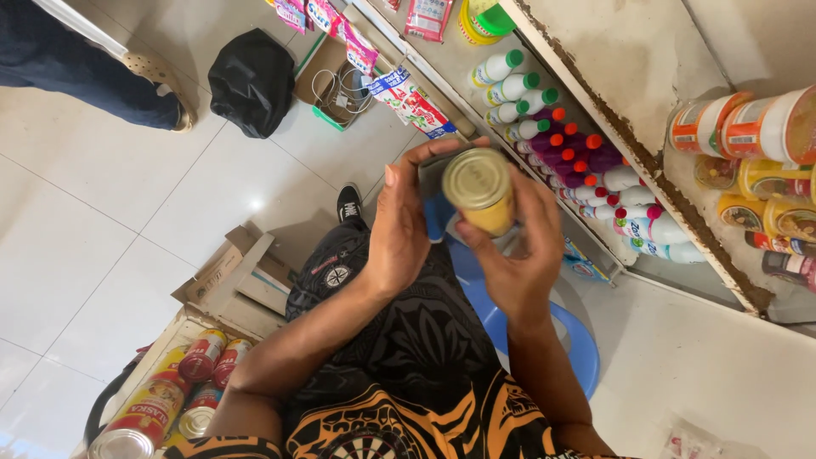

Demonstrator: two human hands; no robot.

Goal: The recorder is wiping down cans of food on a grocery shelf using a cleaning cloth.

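- pale floor tiles [110, 246] lie below, a blue stool [569, 340] under the person, shop shelves [646, 161] at right.
- gold-lidded can [481, 194] sits in the air over the lap, carried by no surface.
- right hand [518, 255] wraps its fingers [544, 212] round the can's side; left hand [398, 225] curls at its left, thumb [442, 153] arching over the lid's far edge.
- likely risk: a loosened grip would drop it onto the tiles.

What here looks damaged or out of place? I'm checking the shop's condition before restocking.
The shelf edge is chipped and crumbling brown along its length. A black bag lies dumped on the floor. The can in both hands looks undented.
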